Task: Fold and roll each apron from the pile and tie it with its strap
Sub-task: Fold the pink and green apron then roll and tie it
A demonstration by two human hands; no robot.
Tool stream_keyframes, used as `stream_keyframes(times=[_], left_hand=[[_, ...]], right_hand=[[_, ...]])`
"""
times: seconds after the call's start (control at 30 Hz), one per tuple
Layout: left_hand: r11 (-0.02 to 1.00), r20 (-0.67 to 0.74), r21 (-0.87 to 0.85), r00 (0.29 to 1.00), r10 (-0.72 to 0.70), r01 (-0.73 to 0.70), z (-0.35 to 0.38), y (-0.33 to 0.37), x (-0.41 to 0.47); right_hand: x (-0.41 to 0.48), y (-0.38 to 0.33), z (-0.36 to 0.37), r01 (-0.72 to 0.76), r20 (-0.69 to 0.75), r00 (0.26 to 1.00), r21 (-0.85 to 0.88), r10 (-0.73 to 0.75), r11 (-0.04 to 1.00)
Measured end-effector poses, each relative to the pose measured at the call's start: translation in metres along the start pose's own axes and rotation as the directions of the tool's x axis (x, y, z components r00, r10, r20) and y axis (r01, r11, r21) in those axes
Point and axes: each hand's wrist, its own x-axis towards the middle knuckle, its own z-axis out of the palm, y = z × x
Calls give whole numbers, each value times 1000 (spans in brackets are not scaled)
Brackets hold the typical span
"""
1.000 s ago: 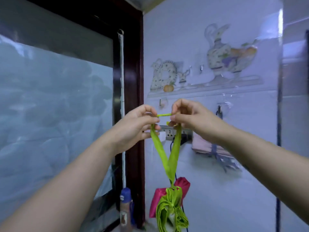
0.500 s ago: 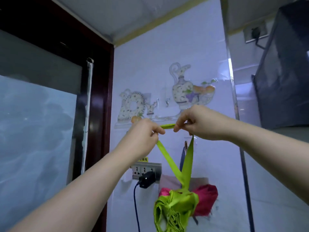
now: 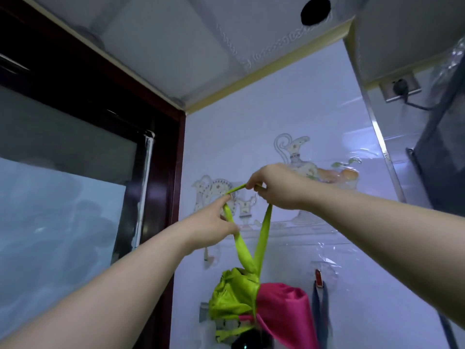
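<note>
Lime-green strap (image 3: 264,233) is pinched at its top by the fingertips of the left hand (image 3: 214,227) and the right hand (image 3: 275,188). The rolled apron (image 3: 234,295) hangs free below, before the tiled wall (image 3: 251,117). If either light pinch slips, the bundle could drop.

Hands: two are counted, the left hand (image 3: 214,224) and the right hand (image 3: 276,188).
Straps: one lime-green strap (image 3: 264,235) is counted, with two legs seen hanging from the hands.
Apron bundles: two are counted, one green apron (image 3: 234,295) and one pink apron (image 3: 284,313).
Wall sockets: one wall socket (image 3: 414,83) is plainly seen, with one plug (image 3: 400,85) seated in it.
Painted jugs: two large ones are made out on the tiles, a tall jug (image 3: 292,152) and a patterned jug (image 3: 214,192).
Ceiling holes: one round ceiling hole (image 3: 315,8) is counted.
Windows: one window (image 3: 63,210) is counted, framed in dark wood.
</note>
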Motion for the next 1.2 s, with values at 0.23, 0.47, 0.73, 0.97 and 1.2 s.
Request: stream_keyframes(times=[0.23,0.47,0.73,0.97,1.2], left_hand=[[997,-73,-74,997,18,-23,-10,-42,52],[984,-188,-158,981,50,-80,9,-72,106],[982,-316,-109,942,111,-152,24,-84,135],[982,-396,123,900,182,-144,30,-92,145],[982,-176,74,967,186,-175,34,-95,152]], right_hand=[[65,3,44,-7,20,1000,-71,9,997],[111,11,82,25,58,998,-195,-14,980],[134,25,89,53,16,999,-335,-50,941],[137,30,89,21,38,999,-342,-8,939],[139,25,102,46,51,998,-430,-26,902]])
